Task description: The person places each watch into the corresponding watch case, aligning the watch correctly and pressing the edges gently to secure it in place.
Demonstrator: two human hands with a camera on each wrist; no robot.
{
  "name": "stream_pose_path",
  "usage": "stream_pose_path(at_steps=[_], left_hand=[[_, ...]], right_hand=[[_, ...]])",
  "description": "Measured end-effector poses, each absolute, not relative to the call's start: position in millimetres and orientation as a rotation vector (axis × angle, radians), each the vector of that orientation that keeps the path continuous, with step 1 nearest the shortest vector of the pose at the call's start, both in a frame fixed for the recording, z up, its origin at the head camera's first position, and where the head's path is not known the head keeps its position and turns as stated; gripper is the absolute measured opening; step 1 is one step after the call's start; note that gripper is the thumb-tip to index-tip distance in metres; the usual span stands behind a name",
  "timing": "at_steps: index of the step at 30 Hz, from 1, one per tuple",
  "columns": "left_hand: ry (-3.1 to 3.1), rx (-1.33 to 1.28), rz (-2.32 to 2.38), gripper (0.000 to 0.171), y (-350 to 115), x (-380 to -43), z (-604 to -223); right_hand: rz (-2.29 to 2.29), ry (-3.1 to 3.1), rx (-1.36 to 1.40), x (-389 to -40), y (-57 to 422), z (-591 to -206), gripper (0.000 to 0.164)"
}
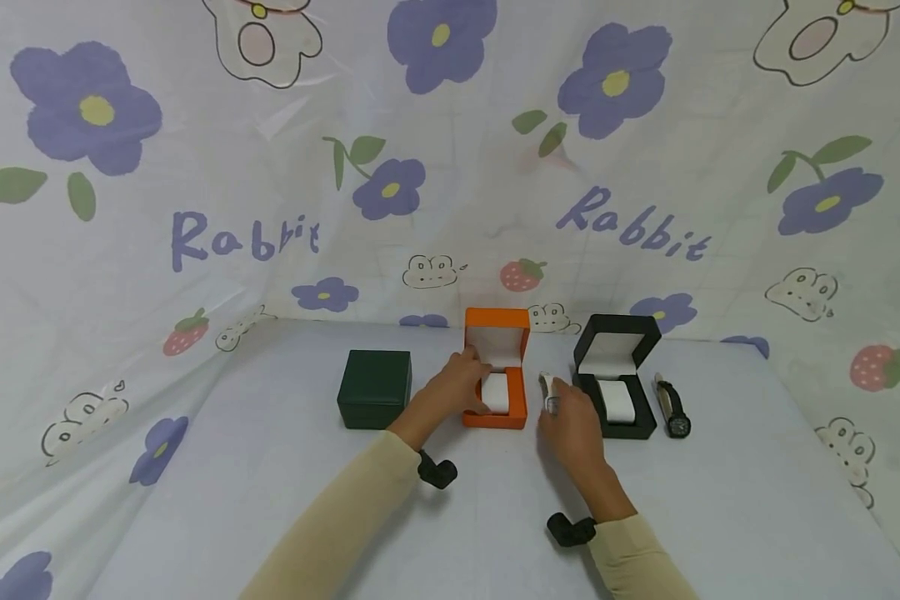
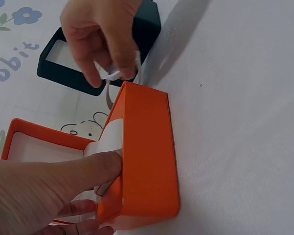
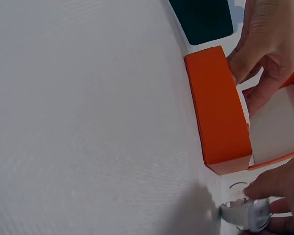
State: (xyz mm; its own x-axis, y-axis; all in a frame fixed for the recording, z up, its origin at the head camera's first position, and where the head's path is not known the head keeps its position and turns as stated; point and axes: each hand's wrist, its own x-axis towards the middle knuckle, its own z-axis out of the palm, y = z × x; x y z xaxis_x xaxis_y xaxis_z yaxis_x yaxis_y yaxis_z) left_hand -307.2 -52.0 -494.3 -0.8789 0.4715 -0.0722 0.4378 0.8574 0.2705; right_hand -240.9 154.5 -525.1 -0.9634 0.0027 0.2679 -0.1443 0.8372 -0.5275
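Observation:
An orange watch box (image 1: 494,422) stands with its lid raised, a white cushion (image 1: 497,393) inside. My left hand (image 1: 453,385) reaches into it from the left, thumb and fingers pinching the cushion at its left end. To the right of the box, my right hand (image 1: 573,425) holds a white-strapped watch (image 3: 239,213) between thumb and fingers. In the left wrist view the watch's pale strap (image 2: 139,68) hangs beside the orange box's far end. Part of the cushion is hidden behind the left thumb.
A closed dark green box (image 1: 375,387) sits to the left. On the right, a black watch box (image 1: 648,421) stands lid up with a white cushion in it, and a black watch (image 1: 673,410) lies beside it. Behind the boxes rises a flower-printed cloth (image 1: 465,200).

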Motion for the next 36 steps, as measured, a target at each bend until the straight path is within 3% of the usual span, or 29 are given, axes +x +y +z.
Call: stream_pose_path(at_steps=[14,22,36], left_hand=[[2.857,0.651,0.390,0.057,-49.6,-310.1,-491.4],[2.858,0.632,0.412,0.070,-50.0,-311.5,-492.8],[3.030,0.816,0.435,0.066,-57.9,-300.3,-504.4]], right_hand=[[1.017,-2.492,0.128,-239.6,151.6,-503.0,0.057],[1.076,-2.447,0.143,-237.7,150.1,-499.2,0.057],[1.147,-2.345,0.177,-235.2,152.7,-489.1,0.057]])
